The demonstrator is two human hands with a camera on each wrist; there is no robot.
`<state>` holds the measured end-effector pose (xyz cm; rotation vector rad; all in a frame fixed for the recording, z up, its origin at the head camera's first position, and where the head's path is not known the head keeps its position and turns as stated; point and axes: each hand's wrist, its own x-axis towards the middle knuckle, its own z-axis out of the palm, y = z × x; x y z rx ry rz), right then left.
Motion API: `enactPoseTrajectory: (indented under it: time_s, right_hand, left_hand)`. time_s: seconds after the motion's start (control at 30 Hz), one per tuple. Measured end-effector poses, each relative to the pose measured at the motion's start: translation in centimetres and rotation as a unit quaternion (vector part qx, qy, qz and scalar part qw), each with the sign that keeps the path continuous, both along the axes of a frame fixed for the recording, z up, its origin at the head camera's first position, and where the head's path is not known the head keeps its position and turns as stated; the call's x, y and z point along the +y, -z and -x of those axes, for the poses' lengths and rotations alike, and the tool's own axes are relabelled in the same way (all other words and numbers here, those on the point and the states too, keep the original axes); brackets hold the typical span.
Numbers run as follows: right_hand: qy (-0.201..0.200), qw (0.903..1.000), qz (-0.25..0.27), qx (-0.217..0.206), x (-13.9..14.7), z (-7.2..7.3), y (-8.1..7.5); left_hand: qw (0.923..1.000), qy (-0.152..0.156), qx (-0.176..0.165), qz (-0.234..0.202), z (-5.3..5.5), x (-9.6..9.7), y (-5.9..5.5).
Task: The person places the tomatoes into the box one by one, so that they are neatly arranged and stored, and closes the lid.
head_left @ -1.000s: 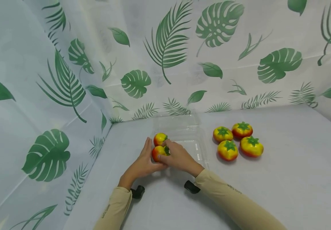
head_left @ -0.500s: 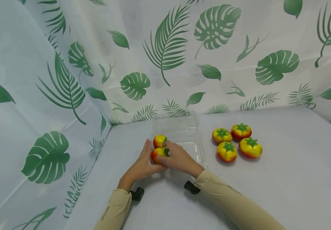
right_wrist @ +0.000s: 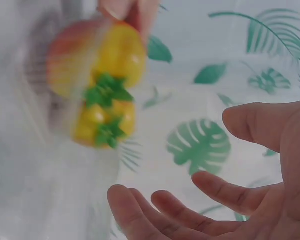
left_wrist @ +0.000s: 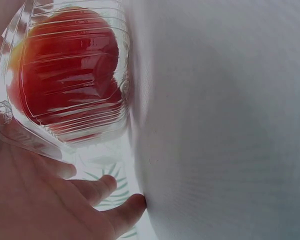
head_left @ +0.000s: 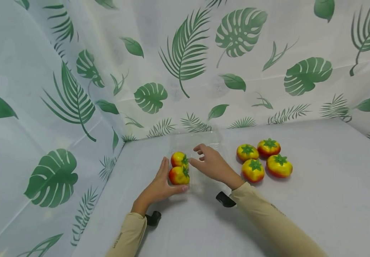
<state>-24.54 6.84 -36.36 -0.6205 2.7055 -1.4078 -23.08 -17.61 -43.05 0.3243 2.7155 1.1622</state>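
Two red-and-yellow tomatoes with green star-shaped tops, the front one and the back one, sit along the left side of a clear plastic clamshell box. My left hand rests against the box's front left corner, fingers straight along the side and thumb across the front. In the left wrist view, a red tomato shows through the ribbed wall, with spread fingertips beyond it. My right hand hovers over the box's right part, fingers loosely bent and holding nothing.
Several more tomatoes stand grouped on the white table to the right of the box. The box's raised lid leans near the leaf-printed curtain at the back. Another such curtain borders the left.
My right hand has let go of the front tomato and moved right and slightly up, fingers loosened. The left hand has stayed at the box. Both tomatoes remain in place.
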Motion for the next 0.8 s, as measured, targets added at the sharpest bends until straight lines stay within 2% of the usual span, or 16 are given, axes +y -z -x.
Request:
enactPoseTrajectory:
  time_s: [0.37,0.6,0.8]
  right_hand:
    - [0.031,0.9994,0.013,-0.006,3.6,0.3,-3.1]
    - [0.062,0.9973,0.017,-0.035,6.5,0.7,-4.3]
    - [0.068,0.9971,0.002,-0.034,8.2,1.4,-4.8]
  left_hand:
    - [1.0,-0.008,-0.002,0.001,-0.1,0.0,0.1]
    - [0.9999,0.011,0.006,0.011,0.1,0.0,0.4]
    - [0.9999,0.006,0.007,0.009,0.0,-0.3,0.2]
